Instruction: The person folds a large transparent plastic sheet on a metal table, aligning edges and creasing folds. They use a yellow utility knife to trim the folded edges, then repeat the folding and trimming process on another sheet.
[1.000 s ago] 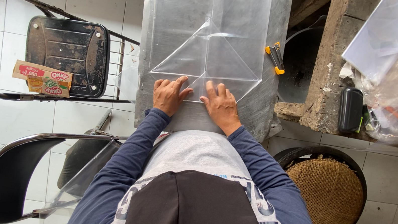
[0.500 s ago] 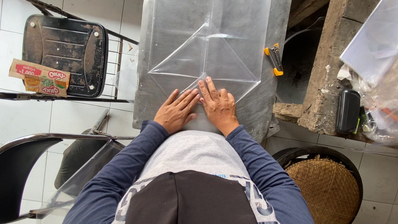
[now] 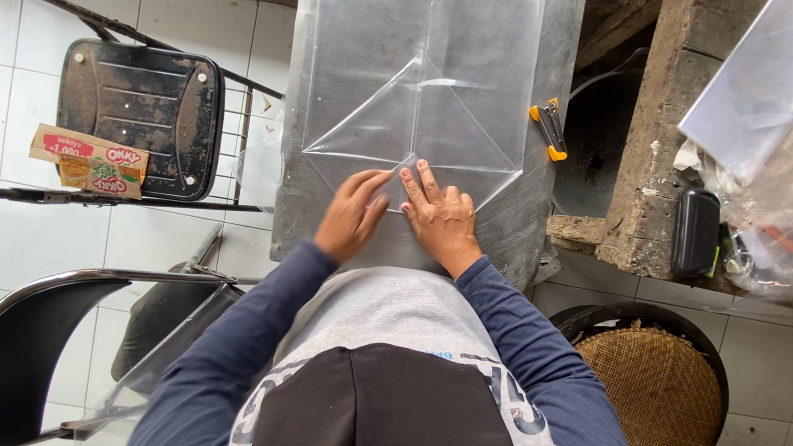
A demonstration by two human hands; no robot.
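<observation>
1. We look straight down on a grey table [image 3: 528, 219] covered by a clear plastic sheet [image 3: 426, 65], folded into a triangle pointing away from us.
2. Our left hand [image 3: 352, 216] rests on the near edge of the fold, fingers together and slightly curled, pressing on the plastic rather than gripping it.
3. Our right hand [image 3: 440, 216] lies flat just beside it, fingers spread, palm down on the same edge; it holds nothing.
4. A yellow-handled cutter [image 3: 550, 129] lies at the table's right edge.
5. A black folding chair [image 3: 139, 116] stands to the left, with a small printed carton [image 3: 88, 161] on its seat.
6. A round woven basket [image 3: 654, 386] sits at lower right.
</observation>
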